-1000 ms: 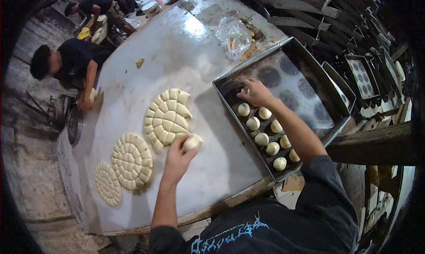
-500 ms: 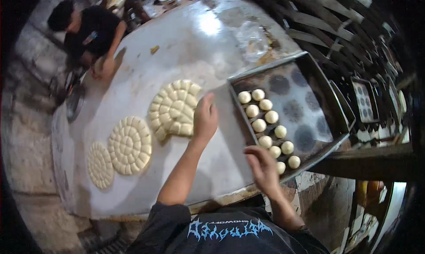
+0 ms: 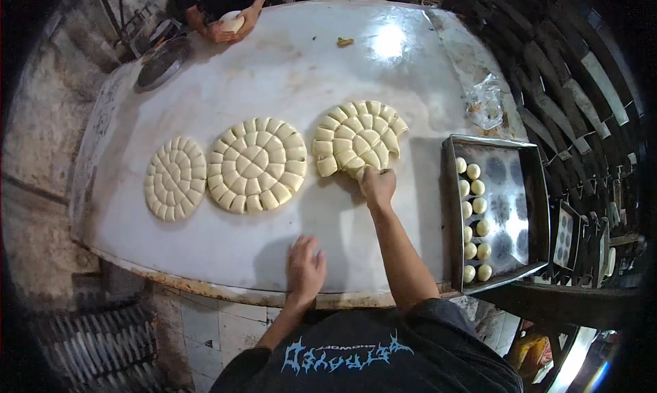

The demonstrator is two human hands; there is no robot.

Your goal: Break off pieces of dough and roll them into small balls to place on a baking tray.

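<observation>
Three flat rounds of pale dough, cut into small pieces, lie in a row on the table. The left one (image 3: 176, 179) and the middle one (image 3: 256, 164) look whole. Pieces are gone from the lower right of the right-hand dough round (image 3: 356, 134). There my right hand (image 3: 378, 186) is closed on a dough piece at the round's near edge, mostly hidden by the fingers. My left hand (image 3: 306, 266) hovers low over the table near its front edge, fingers stretched out and thumb apart, with nothing in it.
A metal tray (image 3: 452, 215) on the right holds two columns of dough balls (image 3: 479, 206). Across the table, another person's hands (image 3: 233, 29) hold a lump of dough beside a dark round pan (image 3: 163, 63). A clear plastic bag (image 3: 484, 102) lies behind the tray.
My right hand has gone from the tray to the right-hand dough round and closed on it. My left hand has drawn back from that round toward the table's front edge. The view has shifted.
</observation>
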